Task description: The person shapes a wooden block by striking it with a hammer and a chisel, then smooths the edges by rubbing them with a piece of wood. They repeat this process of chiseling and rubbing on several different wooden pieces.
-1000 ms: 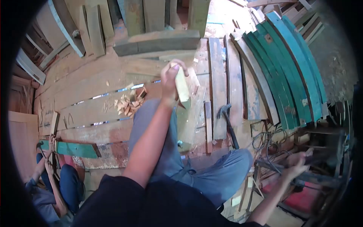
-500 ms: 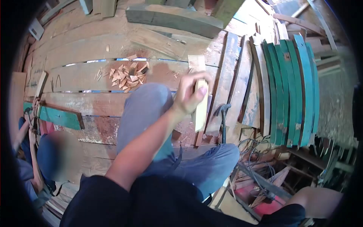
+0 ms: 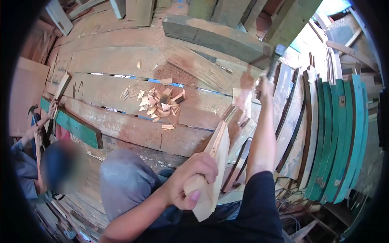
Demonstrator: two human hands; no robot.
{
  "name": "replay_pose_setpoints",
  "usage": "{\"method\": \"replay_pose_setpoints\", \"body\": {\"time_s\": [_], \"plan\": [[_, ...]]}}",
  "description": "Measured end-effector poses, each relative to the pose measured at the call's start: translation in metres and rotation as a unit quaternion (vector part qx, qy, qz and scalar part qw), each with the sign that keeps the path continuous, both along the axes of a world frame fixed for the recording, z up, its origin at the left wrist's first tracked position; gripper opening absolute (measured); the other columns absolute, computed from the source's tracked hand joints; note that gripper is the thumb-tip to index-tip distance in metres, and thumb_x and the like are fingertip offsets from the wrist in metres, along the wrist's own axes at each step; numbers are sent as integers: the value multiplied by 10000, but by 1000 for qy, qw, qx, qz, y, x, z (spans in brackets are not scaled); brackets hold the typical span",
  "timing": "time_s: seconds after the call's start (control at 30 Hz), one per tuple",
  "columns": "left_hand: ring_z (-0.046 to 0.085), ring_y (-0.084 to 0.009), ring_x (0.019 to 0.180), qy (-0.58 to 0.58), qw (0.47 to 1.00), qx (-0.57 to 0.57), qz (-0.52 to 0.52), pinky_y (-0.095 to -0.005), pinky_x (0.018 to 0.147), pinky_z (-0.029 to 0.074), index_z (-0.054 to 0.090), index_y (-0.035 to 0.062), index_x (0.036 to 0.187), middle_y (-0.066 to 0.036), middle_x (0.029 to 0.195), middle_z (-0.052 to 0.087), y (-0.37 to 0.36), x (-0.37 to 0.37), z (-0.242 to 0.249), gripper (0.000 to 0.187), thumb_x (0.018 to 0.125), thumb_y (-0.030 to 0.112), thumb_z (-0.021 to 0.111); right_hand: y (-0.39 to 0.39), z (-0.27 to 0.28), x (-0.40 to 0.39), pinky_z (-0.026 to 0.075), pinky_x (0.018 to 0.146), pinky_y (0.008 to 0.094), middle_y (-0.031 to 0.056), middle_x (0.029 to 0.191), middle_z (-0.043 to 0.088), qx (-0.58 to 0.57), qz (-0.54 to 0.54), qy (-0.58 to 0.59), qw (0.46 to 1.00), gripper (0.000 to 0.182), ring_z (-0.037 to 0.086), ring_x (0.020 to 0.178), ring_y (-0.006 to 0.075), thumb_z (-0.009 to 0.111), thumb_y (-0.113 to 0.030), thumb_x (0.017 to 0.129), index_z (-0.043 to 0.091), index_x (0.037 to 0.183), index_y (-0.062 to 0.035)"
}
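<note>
My left hand [image 3: 197,176] is closed around a pale wooden board [image 3: 221,156], which stands tilted in front of my lap with its narrow end pointing away from me. Farther out and to the right, my right hand [image 3: 265,88] grips a hammer [image 3: 276,58] by its handle, the head raised at the top. Small wood offcuts [image 3: 158,103] lie in a loose pile on the plank floor [image 3: 121,60], left of the board.
Several green curved boards [image 3: 340,133] stand side by side at the right. A thick beam [image 3: 219,40] lies across the back. At the left, another person [image 3: 60,166] is beside a green board [image 3: 77,125], with a second hammer [image 3: 33,109] near their hands.
My right hand has come into view and picked up the hammer that lay on the planks. My left hand has drawn the board nearer to my body. The view has shifted.
</note>
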State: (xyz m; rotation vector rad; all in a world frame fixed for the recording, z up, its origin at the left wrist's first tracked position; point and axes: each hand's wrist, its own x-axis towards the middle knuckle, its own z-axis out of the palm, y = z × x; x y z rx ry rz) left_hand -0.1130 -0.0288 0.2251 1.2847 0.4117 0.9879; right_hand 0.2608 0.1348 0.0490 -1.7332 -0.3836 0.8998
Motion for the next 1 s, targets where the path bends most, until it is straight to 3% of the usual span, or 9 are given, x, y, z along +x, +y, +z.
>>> {"method": "replay_pose_setpoints", "body": {"time_s": [0.07, 0.23, 0.37, 0.5, 0.57, 0.73, 1.0], "plan": [[499, -238, 815, -11, 999, -44, 22, -397, 815, 398, 500, 35, 914, -127, 856, 528, 0, 1, 1, 363, 884, 396, 518, 13, -14, 3, 290, 371, 292, -47, 488, 336, -44, 29, -59, 997, 257, 336, 371, 90, 542, -168, 881, 431, 650, -146], [494, -232, 821, -15, 996, -77, 30, -381, 812, 397, 490, 35, 913, -128, 867, 518, 11, 11, 6, 399, 879, 430, 532, 7, -24, 7, 184, 378, 285, -56, 457, 233, 1, 18, 154, 988, 390, 203, 352, 95, 487, -205, 876, 272, 550, -209], [481, -231, 841, -35, 995, -89, 30, -362, 818, 400, 494, 10, 941, -137, 904, 493, 10, 16, 2, 415, 877, 418, 528, -3, -15, 31, 199, 381, 277, -63, 475, 248, 45, 106, 301, 947, 400, 246, 362, 87, 481, -225, 880, 265, 543, -215], [482, -224, 858, -18, 995, -97, 34, -354, 831, 395, 490, 10, 940, -137, 908, 489, 9, 21, 8, 432, 872, 435, 526, -11, 1, 52, 238, 384, 245, -88, 474, 265, 38, 72, 407, 910, 383, 260, 373, 46, 532, -220, 887, 306, 577, -221], [483, -219, 862, -9, 996, -86, 35, -347, 835, 392, 487, 11, 942, -132, 906, 487, 8, 25, 8, 438, 870, 442, 525, -12, -24, 61, 264, 385, 246, -94, 491, 285, 31, 16, 319, 947, 357, 283, 382, 41, 551, -226, 891, 330, 611, -213], [485, -202, 867, 2, 996, -81, 40, -335, 842, 389, 482, 11, 940, -117, 899, 486, 8, 34, 14, 468, 861, 470, 533, -51, -9, 36, 300, 382, 244, -66, 533, 349, 61, -52, 176, 981, 286, 359, 402, 58, 605, -211, 880, 414, 671, -168], [482, -175, 872, -17, 996, -81, 45, -319, 837, 390, 491, 18, 965, -81, 895, 492, 10, 52, 12, 494, 853, 493, 563, -188, -16, -24, 318, 363, 259, -22, 554, 433, 32, -125, 99, 987, 275, 402, 400, 89, 651, -219, 918, 476, 734, -113]]}}
